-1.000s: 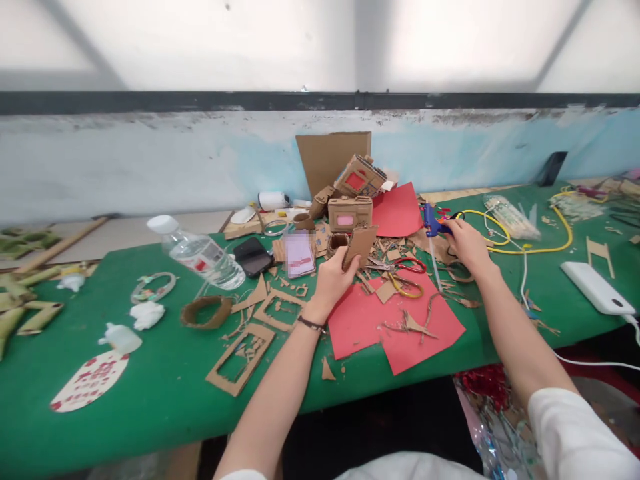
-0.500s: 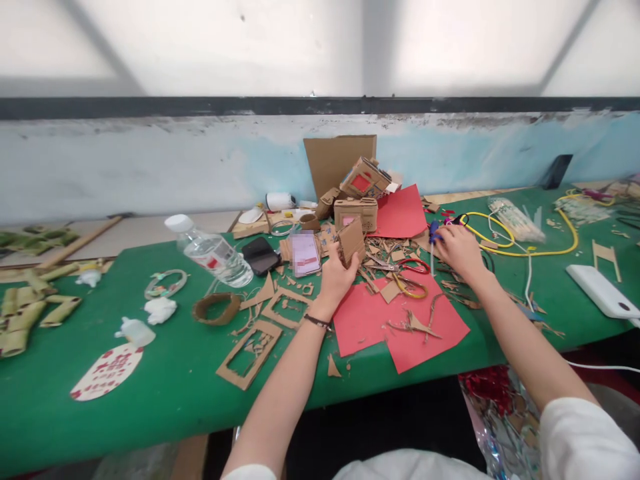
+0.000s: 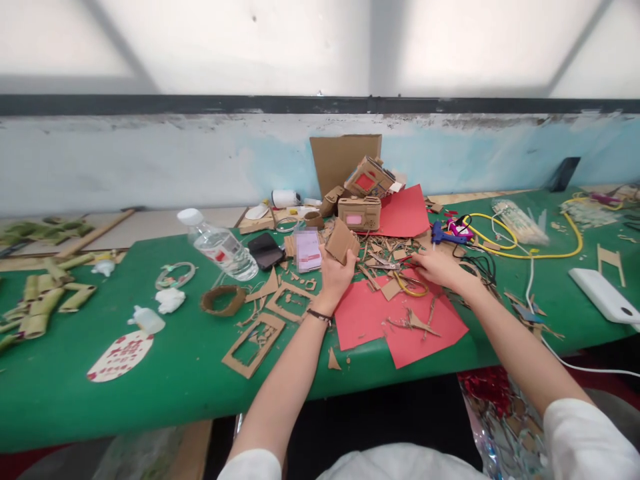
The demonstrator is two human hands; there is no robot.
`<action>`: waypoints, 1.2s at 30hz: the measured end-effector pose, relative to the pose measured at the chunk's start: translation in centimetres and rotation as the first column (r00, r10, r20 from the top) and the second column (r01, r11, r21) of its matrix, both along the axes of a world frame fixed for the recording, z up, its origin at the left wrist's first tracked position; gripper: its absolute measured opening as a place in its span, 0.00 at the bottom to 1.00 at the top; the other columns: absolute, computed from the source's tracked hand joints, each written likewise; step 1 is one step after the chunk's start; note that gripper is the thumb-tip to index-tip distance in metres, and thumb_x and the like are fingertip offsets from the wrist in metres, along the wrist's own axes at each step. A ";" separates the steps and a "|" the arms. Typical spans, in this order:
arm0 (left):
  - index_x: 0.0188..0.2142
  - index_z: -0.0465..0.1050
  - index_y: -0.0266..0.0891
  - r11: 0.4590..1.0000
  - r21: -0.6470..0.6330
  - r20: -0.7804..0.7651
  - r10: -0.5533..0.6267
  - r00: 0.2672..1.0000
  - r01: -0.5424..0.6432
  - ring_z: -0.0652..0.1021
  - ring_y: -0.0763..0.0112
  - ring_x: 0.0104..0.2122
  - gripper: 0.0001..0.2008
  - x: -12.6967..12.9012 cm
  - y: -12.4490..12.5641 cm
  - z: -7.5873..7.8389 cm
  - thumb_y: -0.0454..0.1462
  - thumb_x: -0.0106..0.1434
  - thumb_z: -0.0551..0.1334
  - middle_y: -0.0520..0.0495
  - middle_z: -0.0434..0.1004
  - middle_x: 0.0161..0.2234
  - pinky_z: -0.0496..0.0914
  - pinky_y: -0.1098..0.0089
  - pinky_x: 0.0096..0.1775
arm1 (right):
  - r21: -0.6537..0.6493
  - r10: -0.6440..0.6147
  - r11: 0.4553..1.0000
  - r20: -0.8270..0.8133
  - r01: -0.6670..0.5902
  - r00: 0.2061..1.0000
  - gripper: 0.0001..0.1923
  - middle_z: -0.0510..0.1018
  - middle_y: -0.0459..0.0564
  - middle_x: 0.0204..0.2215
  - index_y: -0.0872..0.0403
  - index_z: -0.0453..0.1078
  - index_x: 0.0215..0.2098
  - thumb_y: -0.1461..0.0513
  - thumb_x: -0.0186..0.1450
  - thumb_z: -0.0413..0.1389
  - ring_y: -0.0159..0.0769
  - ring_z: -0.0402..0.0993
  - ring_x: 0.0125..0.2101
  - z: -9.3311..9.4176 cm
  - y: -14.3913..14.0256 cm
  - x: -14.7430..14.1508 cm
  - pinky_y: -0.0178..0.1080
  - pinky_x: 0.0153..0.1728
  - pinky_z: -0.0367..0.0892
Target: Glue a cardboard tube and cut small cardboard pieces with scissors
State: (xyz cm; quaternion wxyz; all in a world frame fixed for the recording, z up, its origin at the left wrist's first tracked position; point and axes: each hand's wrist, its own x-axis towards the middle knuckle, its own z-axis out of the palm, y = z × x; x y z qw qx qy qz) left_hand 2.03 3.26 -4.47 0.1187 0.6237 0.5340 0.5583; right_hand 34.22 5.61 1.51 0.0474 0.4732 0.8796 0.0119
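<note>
My left hand [image 3: 336, 275] grips a small folded cardboard piece [image 3: 343, 241] and holds it up over the scraps on the green table [image 3: 165, 373]. My right hand [image 3: 436, 267] lies low on a pair of scissors with red and yellow handles [image 3: 409, 287]; its fingers cover the red handle, so I cannot tell whether it has hold of them. A blue glue gun [image 3: 443, 233] lies on the table just behind that hand, apart from it. Red paper sheets [image 3: 400, 323] lie under and in front of both hands.
A water bottle [image 3: 220, 247], a dark phone [image 3: 265, 251] and small cardboard boxes [image 3: 359, 212] sit behind the hands. Cut cardboard frames [image 3: 253, 340] and a cardboard ring [image 3: 223, 300] lie left. A yellow cable [image 3: 525, 252] and a white power bank [image 3: 603, 293] lie right.
My right hand has let go of the blue glue gun and moved left and nearer, onto the scissors. My left hand has kept the cardboard piece, tilting it slightly.
</note>
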 end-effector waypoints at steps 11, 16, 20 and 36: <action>0.55 0.74 0.40 0.965 0.214 0.000 0.155 0.988 -0.152 0.84 0.58 0.53 0.17 -0.3 -0.4 2.2 0.49 0.77 0.63 0.38 0.83 0.51 0.79 0.59 0.56 | 0.205 0.008 0.966 -0.629 0.155 0.777 0.17 0.83 0.62 0.52 0.54 0.78 0.58 0.58 0.80 0.50 0.51 0.80 0.51 -0.2 -1.1 3.9 0.49 0.55 0.74; 0.50 0.77 0.39 0.993 0.096 0.220 0.049 0.974 -0.071 0.83 0.65 0.40 0.18 -0.1 -0.2 3.6 0.48 0.70 0.71 0.44 0.83 0.44 0.78 0.68 0.42 | -0.016 -0.103 0.945 -0.962 0.327 0.252 0.22 0.83 0.56 0.53 0.49 0.74 0.62 0.52 0.74 0.58 0.46 0.83 0.50 -1.3 0.2 2.5 0.49 0.55 0.79; 0.41 0.78 0.39 0.997 0.075 0.371 -0.016 0.928 -0.012 0.80 0.69 0.36 0.20 -0.4 -0.2 5.2 0.53 0.65 0.74 0.49 0.81 0.36 0.76 0.72 0.39 | -0.195 -0.195 0.966 -0.981 0.172 -0.019 0.24 0.83 0.51 0.51 0.46 0.72 0.61 0.48 0.71 0.62 0.41 0.86 0.44 -1.5 2.5 -0.1 0.45 0.48 0.82; 0.51 0.63 0.45 0.991 0.123 0.577 -0.032 0.816 -0.047 0.82 0.72 0.30 0.30 1.2 1.7 6.5 0.66 0.72 0.63 0.49 0.75 0.41 0.77 0.72 0.28 | -0.416 -0.437 0.868 -0.899 -0.272 -0.020 0.27 0.80 0.55 0.56 0.44 0.68 0.63 0.42 0.73 0.53 0.47 0.82 0.51 -3.5 -0.4 -8.2 0.50 0.52 0.81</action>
